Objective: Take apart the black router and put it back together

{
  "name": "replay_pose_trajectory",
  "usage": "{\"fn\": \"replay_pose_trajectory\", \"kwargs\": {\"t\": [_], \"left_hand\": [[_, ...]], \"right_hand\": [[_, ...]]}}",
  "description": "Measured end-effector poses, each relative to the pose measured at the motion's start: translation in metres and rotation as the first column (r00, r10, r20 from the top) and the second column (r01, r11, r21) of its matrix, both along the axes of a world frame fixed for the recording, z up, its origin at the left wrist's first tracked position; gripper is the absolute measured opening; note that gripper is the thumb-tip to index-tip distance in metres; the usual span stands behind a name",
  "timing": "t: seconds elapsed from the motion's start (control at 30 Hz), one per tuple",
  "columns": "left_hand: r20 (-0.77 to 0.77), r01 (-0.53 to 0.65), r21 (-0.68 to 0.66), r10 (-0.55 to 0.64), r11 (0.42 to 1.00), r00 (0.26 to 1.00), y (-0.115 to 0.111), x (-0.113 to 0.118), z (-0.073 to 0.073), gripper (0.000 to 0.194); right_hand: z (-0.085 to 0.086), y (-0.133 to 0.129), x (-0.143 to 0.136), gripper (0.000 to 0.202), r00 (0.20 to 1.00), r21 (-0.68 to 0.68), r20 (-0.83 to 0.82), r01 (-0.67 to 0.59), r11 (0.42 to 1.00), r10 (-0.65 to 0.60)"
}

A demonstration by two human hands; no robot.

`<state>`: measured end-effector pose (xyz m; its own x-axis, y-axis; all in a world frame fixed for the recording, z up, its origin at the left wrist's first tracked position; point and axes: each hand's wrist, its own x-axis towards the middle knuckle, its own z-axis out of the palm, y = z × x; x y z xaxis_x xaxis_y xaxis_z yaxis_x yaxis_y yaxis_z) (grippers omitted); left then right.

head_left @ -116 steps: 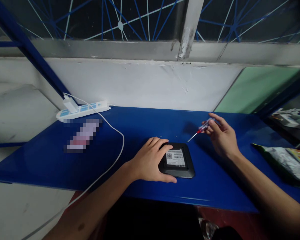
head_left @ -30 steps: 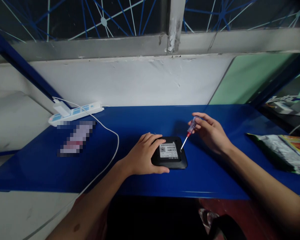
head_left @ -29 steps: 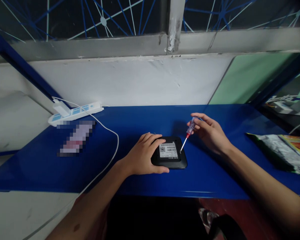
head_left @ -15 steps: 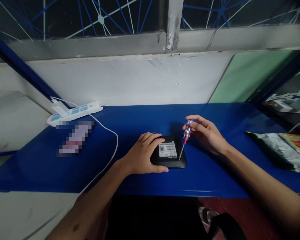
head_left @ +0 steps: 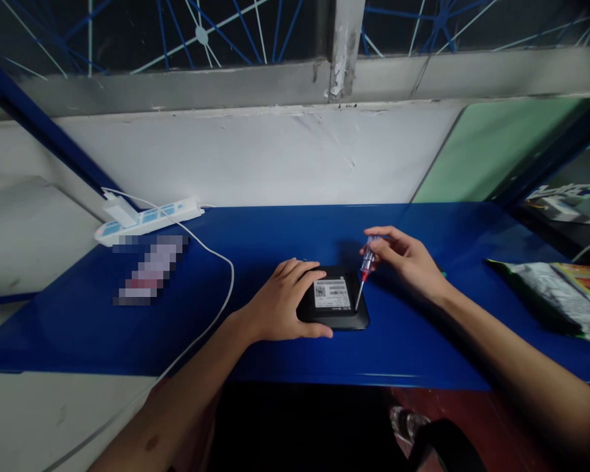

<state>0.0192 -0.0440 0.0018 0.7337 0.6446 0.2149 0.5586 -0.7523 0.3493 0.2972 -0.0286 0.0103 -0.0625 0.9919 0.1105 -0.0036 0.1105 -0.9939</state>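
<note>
A flat black device [head_left: 344,321] with rounded corners lies on the blue table, its white printed label [head_left: 332,294] facing up. My left hand [head_left: 288,298] grips the device from its left side, the thumb along the near edge and the fingers over the far edge. In my right hand [head_left: 406,259] is a screwdriver [head_left: 368,257] with a clear purplish handle and a red collar. Fingers and thumb close around the handle. The screwdriver slants down to the left, and its tip meets the device near the right end of the label. Any screw under the tip is too small to make out.
A white power strip [head_left: 150,221] with a plugged-in charger stands at the back left. Its white cable [head_left: 233,275] curves across the blue table [head_left: 285,229] left of the device. A blurred-out flat item [head_left: 152,269] lies nearby. To the right is a shiny snack-like packet [head_left: 555,295].
Both hands, the device and the screwdriver hold nearly the same positions. The screwdriver handle and right-hand fingers have shifted very slightly; the whole view has moved a little.
</note>
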Motion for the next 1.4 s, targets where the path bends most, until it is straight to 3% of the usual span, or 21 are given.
{"fn": "replay_pose_trajectory", "kwargs": {"t": [0.1,0.2,0.3,0.4,0.63,0.9,1.07,1.4], "left_hand": [[0.077,-0.072,0.024,0.070,0.997,0.995,0.002,-0.003,0.001,0.070],[0.198,-0.253,0.105,0.229,0.962,0.953,0.007,-0.005,0.001,0.047],[0.270,-0.392,0.187,0.336,0.901,0.902,0.012,-0.005,0.002,0.038],[0.270,-0.450,0.245,0.385,0.859,0.883,0.014,-0.005,0.002,0.032],[0.232,-0.490,0.291,0.436,0.822,0.869,0.016,-0.005,0.001,0.021],[0.198,-0.489,0.340,0.447,0.804,0.872,0.017,-0.004,-0.001,0.024],[0.186,-0.491,0.340,0.455,0.802,0.871,0.018,-0.004,-0.002,0.024],[0.150,-0.475,0.318,0.451,0.821,0.880,0.017,-0.003,-0.002,0.025]], "right_hand": [[-0.002,0.003,0.002,0.032,0.995,0.041,-0.030,0.093,0.995,-0.092],[-0.005,0.007,0.004,0.030,0.976,0.086,-0.116,0.194,0.977,-0.183],[-0.007,0.008,0.002,0.031,0.970,0.099,-0.161,0.201,0.975,-0.183],[-0.008,0.006,-0.008,0.033,0.976,0.074,-0.162,0.158,0.985,-0.145],[-0.015,0.005,-0.024,0.034,0.995,0.069,-0.079,0.072,0.995,-0.066],[-0.014,0.004,-0.027,0.031,0.996,0.072,-0.070,0.053,0.996,-0.048],[-0.011,0.002,-0.023,0.028,0.992,0.074,-0.118,0.055,0.996,-0.046],[-0.008,-0.007,-0.022,0.032,0.976,-0.038,-0.193,-0.112,0.993,0.103]]}}
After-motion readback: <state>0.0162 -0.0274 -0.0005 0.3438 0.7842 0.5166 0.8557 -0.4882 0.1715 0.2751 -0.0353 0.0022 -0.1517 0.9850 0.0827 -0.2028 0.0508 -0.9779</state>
